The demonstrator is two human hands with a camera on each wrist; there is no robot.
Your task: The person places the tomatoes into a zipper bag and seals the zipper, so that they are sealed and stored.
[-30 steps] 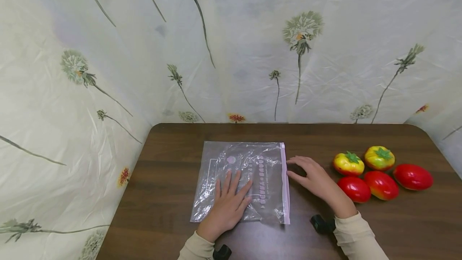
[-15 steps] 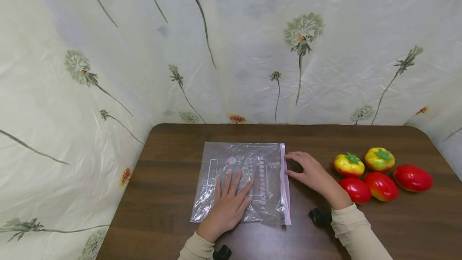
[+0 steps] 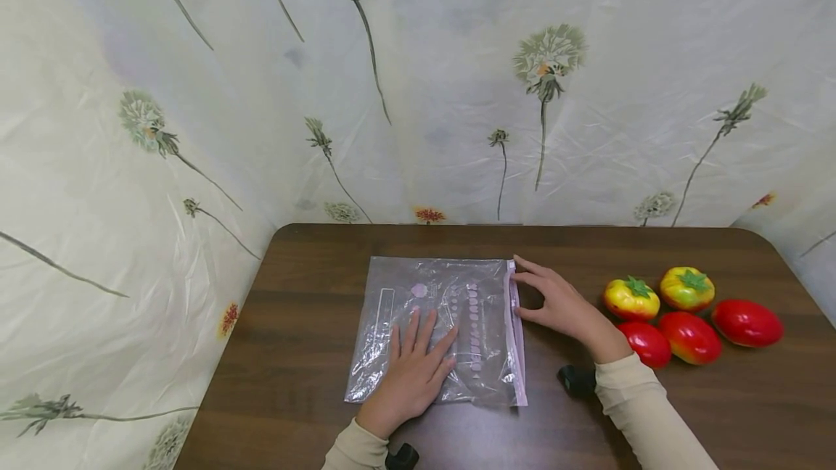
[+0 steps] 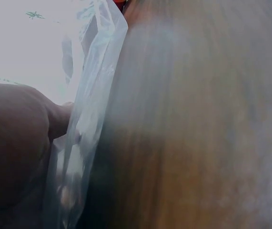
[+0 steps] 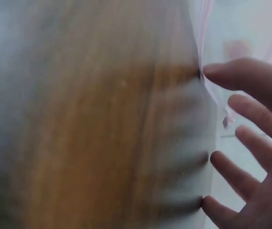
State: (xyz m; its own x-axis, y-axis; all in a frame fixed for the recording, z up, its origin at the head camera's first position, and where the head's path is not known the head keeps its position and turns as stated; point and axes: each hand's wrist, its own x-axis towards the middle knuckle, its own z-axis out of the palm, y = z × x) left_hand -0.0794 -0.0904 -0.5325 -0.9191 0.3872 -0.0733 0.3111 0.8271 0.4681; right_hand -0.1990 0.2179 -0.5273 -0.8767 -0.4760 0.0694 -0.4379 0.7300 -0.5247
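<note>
Plastic bag (image 3: pixel 445 292) lies near the table's (image 3: pixel 307 325) far edge; left hand (image 3: pixel 411 372) rests on it, fingers spread; right hand (image 3: pixel 567 307), fingers parted, touches its zip (image 3: pixel 518 361).

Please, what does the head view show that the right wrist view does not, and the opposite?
Only the head view: the left hand with spread fingers on the clear bag, the two yellow-and-red fruits, the three red fruits and the floral backdrop.

Only the right wrist view: the thumb and all four fingers of the right hand plainly apart; from the head, some are hidden.

Both: the right hand at the bag's pink strip, and the brown tabletop.
</note>
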